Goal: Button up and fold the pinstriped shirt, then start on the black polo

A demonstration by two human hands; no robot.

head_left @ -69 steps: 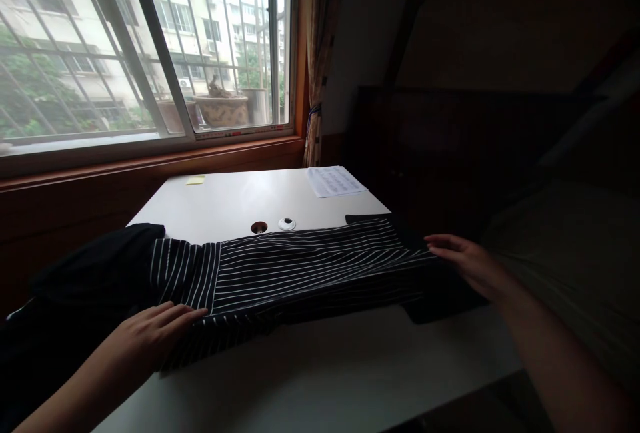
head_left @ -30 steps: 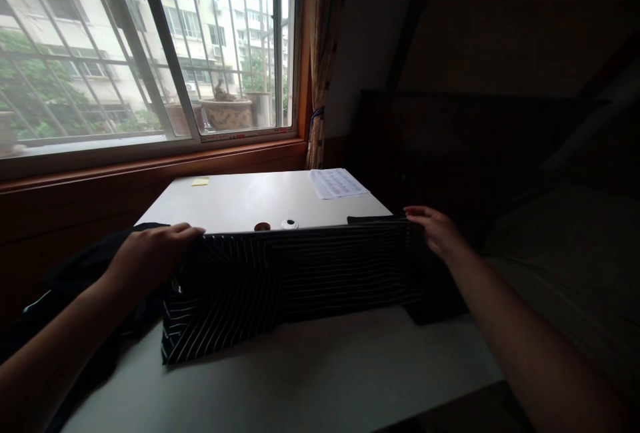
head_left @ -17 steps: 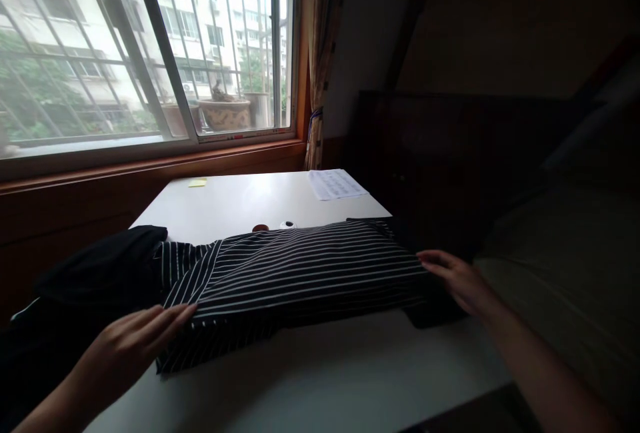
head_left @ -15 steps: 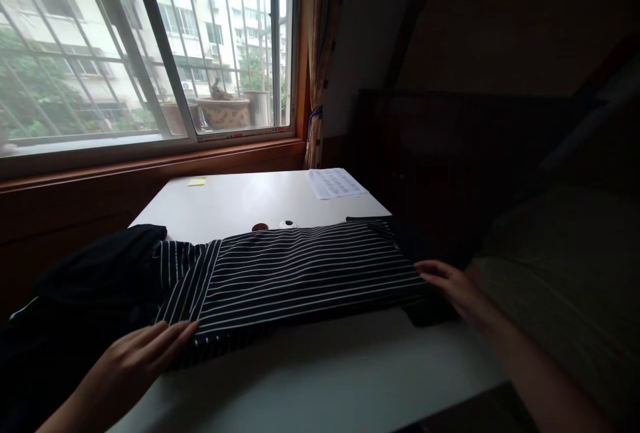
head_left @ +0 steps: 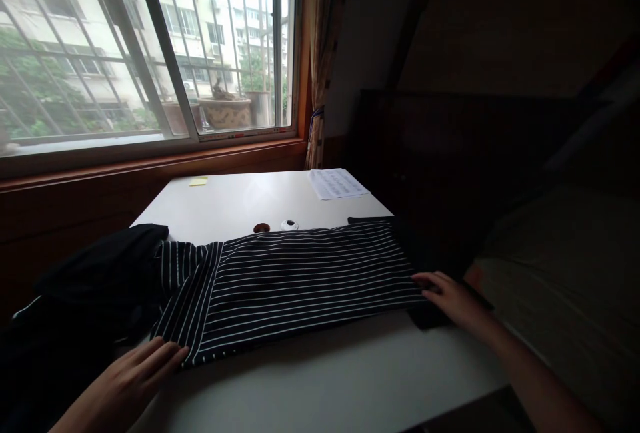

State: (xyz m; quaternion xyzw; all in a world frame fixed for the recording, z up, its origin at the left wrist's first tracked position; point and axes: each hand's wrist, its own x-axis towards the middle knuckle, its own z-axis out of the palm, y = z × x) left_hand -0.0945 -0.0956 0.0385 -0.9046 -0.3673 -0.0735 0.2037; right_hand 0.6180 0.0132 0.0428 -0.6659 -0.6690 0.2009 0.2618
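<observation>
A black garment with white stripes [head_left: 300, 273], apparently a shirt, lies folded into a long shape across the white table [head_left: 320, 380]. At its near left corner, my left hand [head_left: 133, 376] has its fingers pressed together on the edge; the thumb is hidden. My right hand [head_left: 450, 300] pinches the cloth at the near right end. Plain black cloth sticks out beneath the striped part on the right, beside my right hand. Dark clothing [head_left: 105, 280] is heaped at the table's left side, touching the shirt's sleeve-like end.
Behind the shirt are a brown round hole [head_left: 261, 228] and a small white ring-shaped thing [head_left: 289, 225]. Printed sheets [head_left: 337, 184] and a yellow sticky note [head_left: 199, 181] lie at the table's far end. A barred window and a curtain [head_left: 316, 133] stand beyond.
The shirt's near edge has come down toward me and lies flatter. My left hand moved slightly left and nearer with the corner; my right hand shifted slightly nearer along the right end.
</observation>
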